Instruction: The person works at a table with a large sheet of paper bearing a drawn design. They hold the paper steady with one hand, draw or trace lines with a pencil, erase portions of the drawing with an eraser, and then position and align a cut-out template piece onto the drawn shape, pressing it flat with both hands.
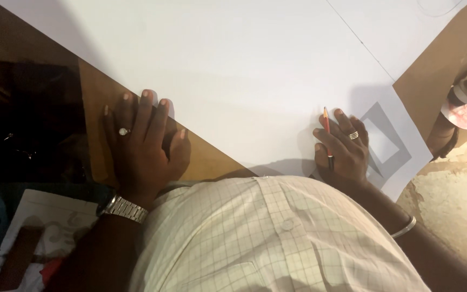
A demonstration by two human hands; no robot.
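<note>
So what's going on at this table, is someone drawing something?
A person in a checked shirt leans over a big white sheet of paper spread on a brown board. The left hand lies flat, fingers spread, on the board at the sheet's edge. The right hand holds a red pencil, tip pointing away, and rests on the paper beside a grey square frame shape. A thin straight line already crosses the sheet's far corner.

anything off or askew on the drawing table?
Nothing stands out. The large white sheet lies flat and unmarked apart from a thin ruled line. The left hand presses flat at its edge on the brown board; the right hand holds a red pencil.
</note>
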